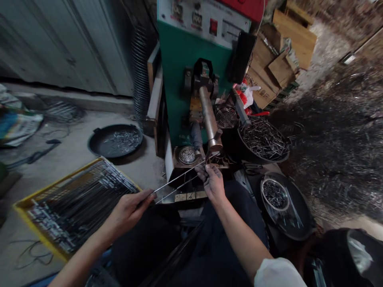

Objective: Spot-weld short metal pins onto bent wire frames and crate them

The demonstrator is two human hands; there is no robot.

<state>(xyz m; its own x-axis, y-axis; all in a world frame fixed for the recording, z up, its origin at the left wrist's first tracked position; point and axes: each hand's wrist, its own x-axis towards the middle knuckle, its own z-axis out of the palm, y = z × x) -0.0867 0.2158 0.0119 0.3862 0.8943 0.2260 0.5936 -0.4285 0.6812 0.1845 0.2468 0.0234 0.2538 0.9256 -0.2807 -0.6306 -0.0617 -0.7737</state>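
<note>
My left hand [129,210] is closed in a pinch on the near ends of two thin metal rods [179,180]. The rods slant up to the right toward the green machine's [182,67] metal cylinder head [209,117]. My right hand [213,181] is closed around the far ends of the rods, just below that head. A small round dish of tiny metal parts [187,154] sits beside the head, to its left.
A yellow tray of long dark rods [74,199] lies at my left. A black pan [115,139] sits on the floor behind it. Right of the machine stand a black basin of metal pins [263,139], a bowl [274,194] and a big heap of pins [338,151]. Cardboard [281,59] is piled behind.
</note>
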